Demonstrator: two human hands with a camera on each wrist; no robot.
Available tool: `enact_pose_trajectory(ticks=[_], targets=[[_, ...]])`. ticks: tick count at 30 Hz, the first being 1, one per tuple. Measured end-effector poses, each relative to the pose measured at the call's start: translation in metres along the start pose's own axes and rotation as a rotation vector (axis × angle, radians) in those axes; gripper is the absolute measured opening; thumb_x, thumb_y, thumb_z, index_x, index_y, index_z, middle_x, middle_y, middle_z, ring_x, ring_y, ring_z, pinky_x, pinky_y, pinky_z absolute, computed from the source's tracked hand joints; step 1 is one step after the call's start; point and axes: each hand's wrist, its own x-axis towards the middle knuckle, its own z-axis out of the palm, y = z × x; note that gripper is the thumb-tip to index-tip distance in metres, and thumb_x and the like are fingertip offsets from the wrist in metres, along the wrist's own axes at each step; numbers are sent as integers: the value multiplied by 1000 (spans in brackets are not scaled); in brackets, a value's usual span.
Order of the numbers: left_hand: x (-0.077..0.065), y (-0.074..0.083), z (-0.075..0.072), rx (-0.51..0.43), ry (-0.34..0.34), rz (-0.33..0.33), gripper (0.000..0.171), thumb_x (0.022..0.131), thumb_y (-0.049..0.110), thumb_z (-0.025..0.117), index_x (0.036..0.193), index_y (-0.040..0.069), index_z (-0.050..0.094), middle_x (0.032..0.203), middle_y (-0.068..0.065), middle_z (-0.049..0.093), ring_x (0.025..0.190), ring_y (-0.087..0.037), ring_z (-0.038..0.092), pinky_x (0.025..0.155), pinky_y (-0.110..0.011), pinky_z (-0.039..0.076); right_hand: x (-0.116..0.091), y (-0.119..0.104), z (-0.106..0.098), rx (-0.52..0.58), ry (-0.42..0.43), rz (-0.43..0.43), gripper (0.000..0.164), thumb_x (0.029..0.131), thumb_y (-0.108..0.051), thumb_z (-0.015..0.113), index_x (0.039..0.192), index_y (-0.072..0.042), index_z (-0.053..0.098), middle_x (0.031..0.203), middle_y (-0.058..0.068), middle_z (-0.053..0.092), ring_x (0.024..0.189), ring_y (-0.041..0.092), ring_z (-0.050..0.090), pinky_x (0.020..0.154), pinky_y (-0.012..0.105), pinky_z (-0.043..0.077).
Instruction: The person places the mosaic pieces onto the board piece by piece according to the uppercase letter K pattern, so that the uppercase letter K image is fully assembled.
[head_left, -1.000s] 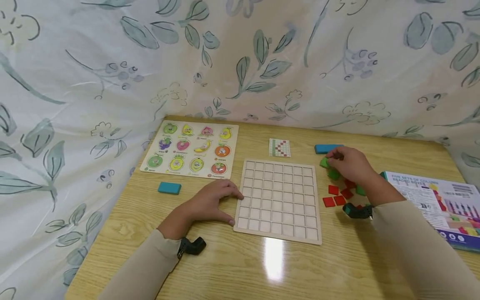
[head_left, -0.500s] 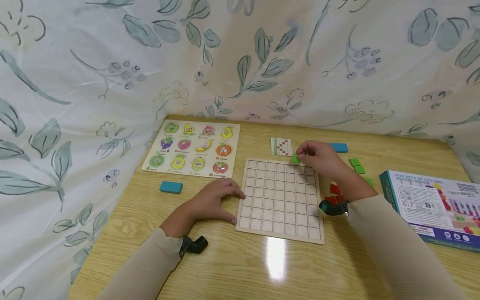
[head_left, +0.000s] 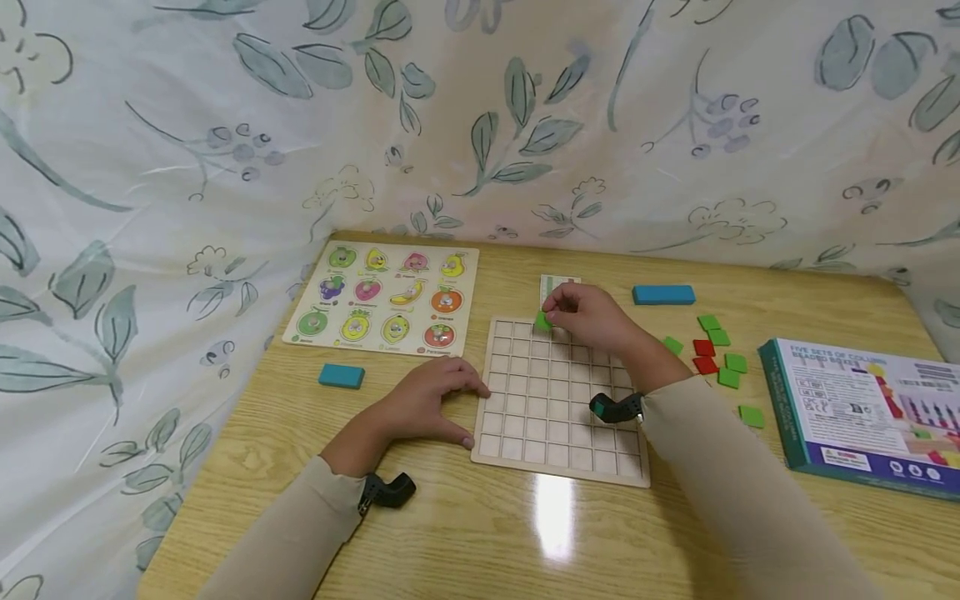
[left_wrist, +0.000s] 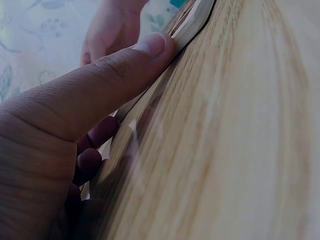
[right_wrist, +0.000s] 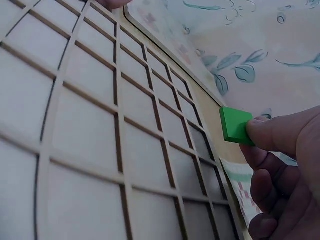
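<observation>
Between thumb and fingertips my right hand (head_left: 596, 321) pinches a green square tile (head_left: 543, 322), over the far edge of a wooden grid board (head_left: 534, 410). Seen from the right wrist, the tile (right_wrist: 233, 124) is tilted and raised above the board's compartments (right_wrist: 142, 107). My left hand (head_left: 420, 406) rests at the board's left side, thumb near the front corner and fingertips farther up. The left wrist view has its thumb (left_wrist: 120, 67) against the board's rim. Behind the board lies a small patterned card (head_left: 551, 285), partly hidden by the right hand.
Loose green tiles (head_left: 736, 363) and red tiles (head_left: 705, 365) lie right of the board. Blue blocks sit at back right (head_left: 663, 295) and left (head_left: 342, 376). A fruit puzzle board (head_left: 384, 300) is at back left, a printed box (head_left: 862, 417) at far right.
My right hand has carried the green tile leftward from the loose tiles to the board's far edge. The left hand stays at the board's left side.
</observation>
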Motion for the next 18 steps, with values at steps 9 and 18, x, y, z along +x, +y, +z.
enact_pose_trajectory(ticks=[9,18], targets=[[1,0,1,0,1,8,66,72,55,98,127,28,74,128,12,63,123,-11,56,107,-40,45,11,-18,21,-23,-3,-25,8,107,-13,67,111,-7,72,105,9,68,95,25,59,82,39,49],[1,0,1,2,1,-1,67,71,54,98,127,28,74,128,12,64,123,-11,56,107,-39,45,15,-17,26,-71,-34,-15,10,108,-15,65,112,-8,72,102,8,68,94,25,60,83,40,49]])
